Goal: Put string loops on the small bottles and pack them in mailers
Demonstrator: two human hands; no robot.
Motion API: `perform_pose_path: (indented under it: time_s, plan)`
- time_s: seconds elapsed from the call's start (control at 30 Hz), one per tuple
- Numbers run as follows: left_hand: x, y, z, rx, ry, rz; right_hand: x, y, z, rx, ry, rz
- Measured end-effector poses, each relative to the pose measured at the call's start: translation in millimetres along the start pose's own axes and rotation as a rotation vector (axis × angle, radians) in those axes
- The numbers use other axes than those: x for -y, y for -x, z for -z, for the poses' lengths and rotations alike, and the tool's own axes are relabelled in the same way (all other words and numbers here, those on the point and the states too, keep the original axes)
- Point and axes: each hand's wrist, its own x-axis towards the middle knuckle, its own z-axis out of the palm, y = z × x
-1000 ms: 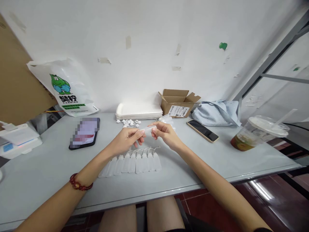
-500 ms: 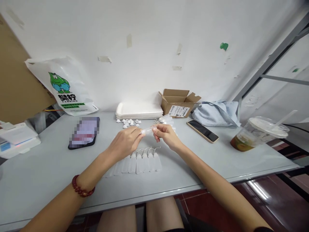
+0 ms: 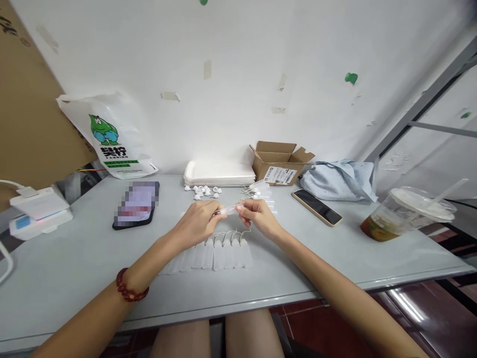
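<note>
A small translucent plastic tube is held level above the table between my two hands. My left hand pinches its white end, with the fingers closed. At the other end, the fingertips of my right hand are closed on the clear part. Just below the hands lies a row of frosted tubes with cords at their tops, side by side; my left hand and wrist cover part of the row. Behind my left hand are several loose white caps. More clear tubes lie beyond my right hand, partly hidden by it.
A stack of white sheets or trays and an open cardboard box stand against the wall. Phones lie left and right. At the right are a blue cloth bag and a drink cup; a white plastic bag leans at the left.
The view has shifted a little, so the scene sits slightly further right and lower. Both hands keep hold of the tube; near the left fingers its white end shows more.
</note>
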Motion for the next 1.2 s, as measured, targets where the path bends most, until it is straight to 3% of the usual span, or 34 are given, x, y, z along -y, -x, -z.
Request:
perform_pose_path:
  time_s: [0.13, 0.23, 0.43, 0.5, 0.63, 0.8, 1.2]
  plan:
    - [0.3, -1.8, -0.1, -0.024, -0.037, -0.045, 0.4, -2.7, -0.4, -0.011, -0.011, -0.027]
    - [6.6, -6.4, 4.6, -0.033, 0.018, 0.011, 3.6, -7.3, 8.4, -0.066, -0.051, -0.014]
    - [43.3, -12.6, 15.6, -0.074, -0.021, 0.362, -2.0, -20.2, 62.8, -0.544, 0.084, 0.076]
    - [54.1, -12.8, 15.3, -0.089, -0.049, 0.396, -9.2, -23.5, 79.8, -0.619, 0.198, 0.047]
    - [63.9, -12.8, 9.8, -0.097, -0.077, 0.373, -16.6, -24.3, 96.4, -0.562, 0.285, -0.010]
    - [72.7, -13.8, 6.7, -0.105, -0.118, 0.243, -16.0, -21.1, 103.2, -0.459, 0.379, -0.019]
    - [86.0, -11.4, 6.5, -0.059, -0.074, 0.223, -23.3, -25.0, 112.8, -0.507, 0.725, -0.022]
